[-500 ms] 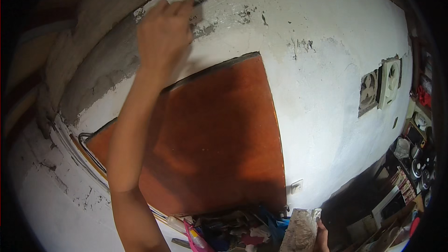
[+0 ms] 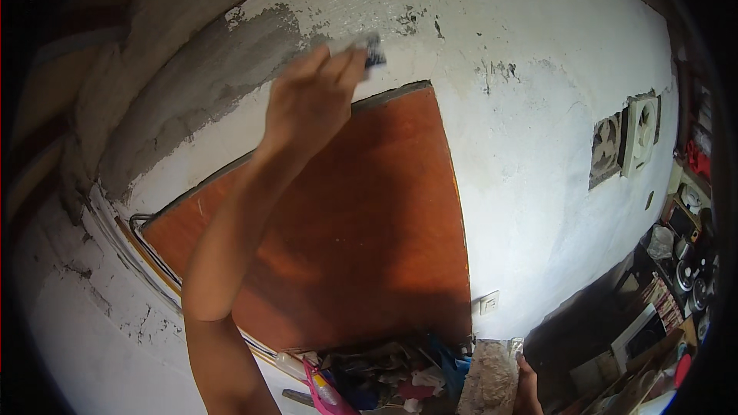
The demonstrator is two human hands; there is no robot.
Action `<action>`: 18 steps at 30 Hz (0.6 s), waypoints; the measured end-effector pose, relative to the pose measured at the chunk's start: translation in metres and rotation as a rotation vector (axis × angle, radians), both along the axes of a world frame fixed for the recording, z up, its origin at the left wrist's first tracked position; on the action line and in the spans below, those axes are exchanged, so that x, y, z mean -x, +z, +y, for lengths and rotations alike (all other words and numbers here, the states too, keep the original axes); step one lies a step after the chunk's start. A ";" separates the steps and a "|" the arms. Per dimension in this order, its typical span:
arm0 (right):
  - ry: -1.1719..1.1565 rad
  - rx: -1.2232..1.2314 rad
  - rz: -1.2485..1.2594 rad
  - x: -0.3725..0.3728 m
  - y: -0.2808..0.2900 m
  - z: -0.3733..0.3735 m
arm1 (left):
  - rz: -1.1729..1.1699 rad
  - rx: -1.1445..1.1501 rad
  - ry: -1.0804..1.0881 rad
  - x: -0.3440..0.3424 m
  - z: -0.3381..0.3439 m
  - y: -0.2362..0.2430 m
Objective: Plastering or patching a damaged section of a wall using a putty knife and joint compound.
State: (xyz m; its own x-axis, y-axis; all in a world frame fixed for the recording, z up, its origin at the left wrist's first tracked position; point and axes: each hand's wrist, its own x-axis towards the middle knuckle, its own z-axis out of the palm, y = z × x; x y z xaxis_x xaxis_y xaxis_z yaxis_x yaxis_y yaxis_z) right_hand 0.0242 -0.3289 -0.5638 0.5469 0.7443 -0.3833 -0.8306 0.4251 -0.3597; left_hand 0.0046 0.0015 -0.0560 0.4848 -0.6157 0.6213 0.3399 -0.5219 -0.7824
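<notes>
My left hand (image 2: 311, 100) is raised against the white wall (image 2: 530, 154), just above the top edge of an orange-brown panel (image 2: 346, 230). Its fingers close on a small flat scraper (image 2: 374, 52), dark and blurred by motion. Grey bare patches (image 2: 261, 38) and chipped paint lie around and to the left of that hand. Low at the right, my right hand (image 2: 528, 388) grips the side of a board (image 2: 490, 376) with a rough, pale beige-grey layer of paste on it. Most of that hand's fingers are hidden behind the board.
A heap of cloths and bags (image 2: 392, 376) lies below the panel, with a pink bag (image 2: 323, 392) at its left. Cables (image 2: 146, 261) run along the left corner. A switch plate (image 2: 489, 303), vent blocks (image 2: 642, 134) and cluttered shelves (image 2: 688, 261) are to the right.
My left hand with the scraper has moved down and to the right along the wall, uncovering the grey patch. The board in my right hand has shifted only slightly.
</notes>
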 end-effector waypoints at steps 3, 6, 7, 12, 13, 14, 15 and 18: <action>0.024 -0.002 -0.031 -0.001 -0.005 0.004 | -0.147 -0.083 -0.132 -0.004 -0.018 0.042; 0.022 0.027 -0.037 0.002 -0.010 -0.003 | -0.219 -0.063 -0.177 -0.038 -0.019 0.070; 0.018 0.052 -0.062 0.003 -0.007 -0.004 | -0.240 -0.070 -0.132 -0.049 -0.018 0.075; -0.062 0.055 -0.050 0.011 0.024 -0.003 | -0.161 -0.068 0.031 -0.082 0.010 0.042; -0.068 0.139 0.035 0.012 0.047 -0.008 | -0.152 -0.151 0.057 -0.084 0.015 0.024; -0.075 0.224 0.123 0.013 0.058 -0.014 | -0.142 -0.233 0.083 -0.083 0.018 0.006; -0.058 0.214 0.113 0.006 0.038 -0.020 | -0.148 -0.245 0.100 -0.071 0.020 -0.004; 0.020 -0.525 0.613 -0.005 -0.018 -0.037 | -0.088 -0.133 0.147 -0.067 0.027 -0.036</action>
State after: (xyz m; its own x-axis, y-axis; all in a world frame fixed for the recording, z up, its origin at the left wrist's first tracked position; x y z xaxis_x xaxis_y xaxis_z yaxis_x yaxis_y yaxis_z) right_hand 0.0294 -0.3663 -0.5814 0.3378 0.9179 -0.2081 -0.8245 0.3952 0.4050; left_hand 0.0716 0.0282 -0.0916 0.5232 -0.6218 0.5828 0.4744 -0.3557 -0.8053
